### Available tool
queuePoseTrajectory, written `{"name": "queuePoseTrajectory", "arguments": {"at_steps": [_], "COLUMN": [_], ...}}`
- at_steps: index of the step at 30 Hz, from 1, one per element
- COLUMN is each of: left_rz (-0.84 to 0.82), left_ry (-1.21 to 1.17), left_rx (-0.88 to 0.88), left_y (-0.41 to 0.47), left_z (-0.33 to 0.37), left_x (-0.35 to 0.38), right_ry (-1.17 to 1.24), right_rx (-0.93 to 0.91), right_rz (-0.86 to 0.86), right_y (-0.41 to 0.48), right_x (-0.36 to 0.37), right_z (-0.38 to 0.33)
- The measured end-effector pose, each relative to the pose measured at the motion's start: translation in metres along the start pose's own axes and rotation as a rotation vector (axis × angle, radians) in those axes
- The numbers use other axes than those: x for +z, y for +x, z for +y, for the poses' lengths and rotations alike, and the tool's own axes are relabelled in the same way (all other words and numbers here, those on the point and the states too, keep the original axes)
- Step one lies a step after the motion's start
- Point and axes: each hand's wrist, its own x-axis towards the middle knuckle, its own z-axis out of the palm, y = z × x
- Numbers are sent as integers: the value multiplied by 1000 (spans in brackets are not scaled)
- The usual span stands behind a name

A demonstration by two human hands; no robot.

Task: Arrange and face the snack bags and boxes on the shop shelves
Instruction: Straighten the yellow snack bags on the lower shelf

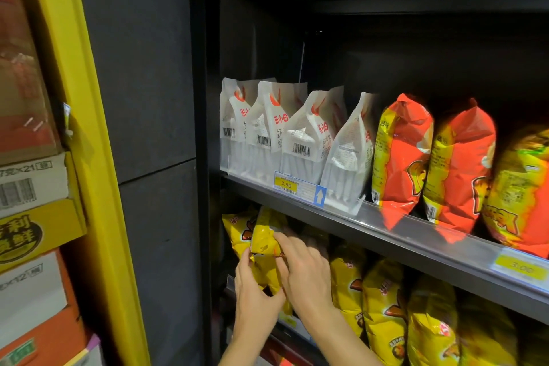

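Note:
Both my hands hold one yellow snack bag [264,239] at the left end of the lower shelf. My left hand [254,291] grips its lower left edge and my right hand [300,270] presses on its right side. More yellow bags [383,303] stand in a row to the right, and another yellow bag [234,229] stands behind the held one. On the shelf above, several white bags [300,134] stand turned sideways, next to red-and-yellow bags [401,154].
A shelf rail [416,241] with price tags [286,186] runs diagonally above my hands. A black side panel [202,157] bounds the shelves on the left. Stacked cardboard cartons [32,217] and a yellow post [74,98] stand further left.

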Motion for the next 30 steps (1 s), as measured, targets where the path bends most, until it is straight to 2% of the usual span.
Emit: {"name": "queuePoseTrajectory", "arguments": {"at_steps": [5, 14, 17, 20, 23, 26, 30], "left_rz": [72, 100, 72, 25, -91, -218, -364], "left_ry": [-67, -17, -52, -120, -238, -318, -417], "left_rx": [-54, -26, -28, -82, -157, -200, -256], "left_y": [-12, -43, -54, -64, -76, -88, -103], "left_z": [15, 32, 45, 55, 65, 78, 95], "left_x": [-16, -53, -66, -80, -92, -98, -103], "right_ry": [115, 455, 642, 869, 1142, 1327, 1466], "right_rx": [-72, 74, 242, 470, 605, 636, 731], "right_rz": [20, -291, -367, -426, -577, -660, -659], "right_y": [1, -14, -23, -33, -41, -53, -65], "right_x": [-5, -46, -60, -66, -83, -104, -119], "right_z": [-17, -37, -31, -20, -11, -9, -10]}}
